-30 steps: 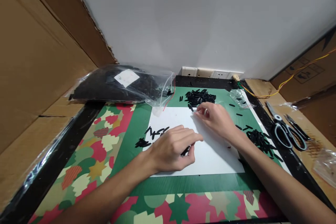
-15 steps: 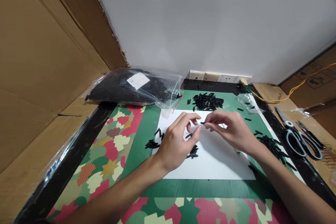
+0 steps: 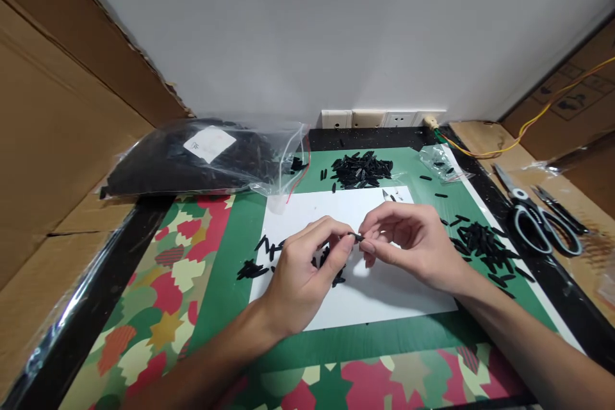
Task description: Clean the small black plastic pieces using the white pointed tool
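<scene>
Your left hand [image 3: 305, 275] has closed on the black bit [image 3: 356, 237]; half a second ago, only your right hand [image 3: 416, 246] was pinching one. Now both hands pinch it together, one at each end, above the paper [image 3: 384, 301] in the middle of the frame. It's not put down yet. More bits lie in a top pile [image 3: 362, 170], a right pile [image 3: 485, 245] and a left pile [image 3: 250, 270]; you can't tell which are done. At upper left, the bag [image 3: 158, 170] looks very full.

A heap of pieces [image 3: 363, 170] lies behind the paper [image 3: 394, 291], between bag [image 3: 163, 166] and scissors [image 3: 527, 207]
</scene>
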Tool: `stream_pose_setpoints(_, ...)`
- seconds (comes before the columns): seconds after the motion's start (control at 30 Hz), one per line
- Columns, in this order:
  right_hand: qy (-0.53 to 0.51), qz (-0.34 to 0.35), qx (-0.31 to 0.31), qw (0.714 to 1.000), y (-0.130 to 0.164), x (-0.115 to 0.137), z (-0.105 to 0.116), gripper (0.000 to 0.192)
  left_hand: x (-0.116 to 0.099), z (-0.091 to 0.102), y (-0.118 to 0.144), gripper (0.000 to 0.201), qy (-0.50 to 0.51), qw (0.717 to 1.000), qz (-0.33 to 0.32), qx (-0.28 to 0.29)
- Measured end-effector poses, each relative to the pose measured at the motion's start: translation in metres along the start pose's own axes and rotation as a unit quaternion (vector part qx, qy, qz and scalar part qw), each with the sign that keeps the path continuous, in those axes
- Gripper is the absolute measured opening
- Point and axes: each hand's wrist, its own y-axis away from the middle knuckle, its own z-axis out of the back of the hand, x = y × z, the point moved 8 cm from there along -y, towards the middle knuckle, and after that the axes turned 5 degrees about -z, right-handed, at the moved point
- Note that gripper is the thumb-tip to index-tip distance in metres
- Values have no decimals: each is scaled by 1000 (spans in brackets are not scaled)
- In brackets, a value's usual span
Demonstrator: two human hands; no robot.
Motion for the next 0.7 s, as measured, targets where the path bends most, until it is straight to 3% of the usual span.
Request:
stream_pose_setpoints(0.2, -48, -1, -6, 999, 0, -5, 2, 22, -1, 4, 1, 20, 29, 999, 3, -21)
stream_pose_setpoints(0.7, -49, -20, 1, 999, -1, -10, -1, 7, -1, 2, 0, 22, 51, 999, 0, -13)
